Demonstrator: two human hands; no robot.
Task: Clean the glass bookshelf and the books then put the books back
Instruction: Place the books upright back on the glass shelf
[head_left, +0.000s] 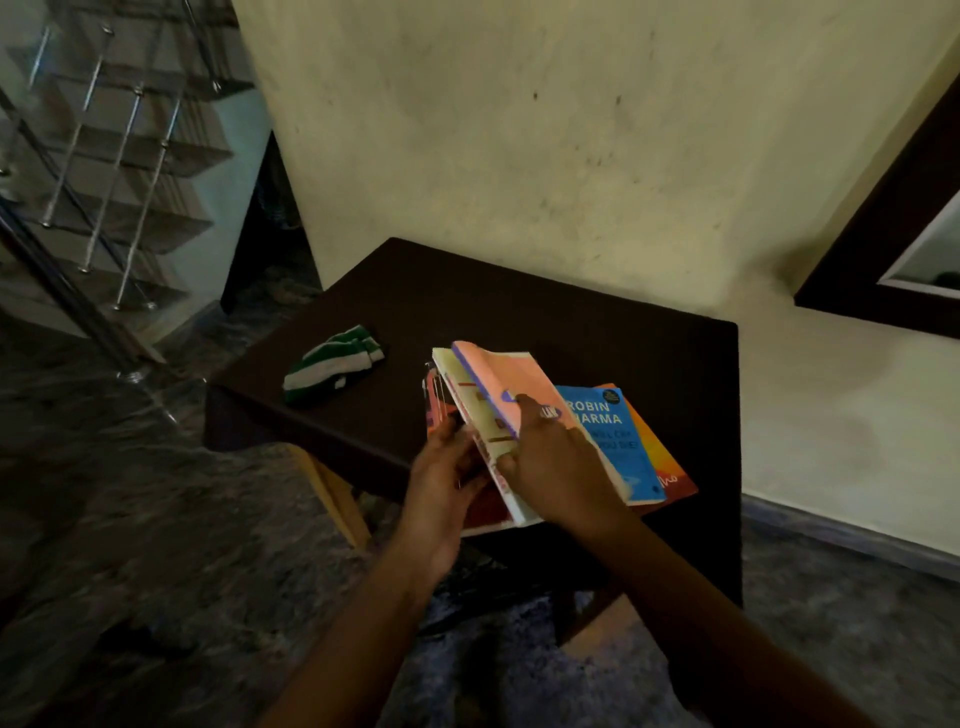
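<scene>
Several books lie in a loose stack near the front edge of a dark table (519, 306). My right hand (550, 462) grips a pink-covered book (514, 379), tilted up on its edge, with fingers over the cover and thumb at the spine. My left hand (441, 478) holds the lower left edge of the same tilted books, next to a cream-covered book (470, 400). Under them lie a blue book (618, 436) and an orange book (660, 457). A green and white striped cloth (332, 364) lies on the table to the left, apart from both hands.
The glass bookshelf (119, 156) with metal posts stands at the far left on the dark patterned floor (156, 519). A cream wall rises behind the table. A dark-framed mirror (893, 249) hangs at the right. Wooden table legs show below the tabletop.
</scene>
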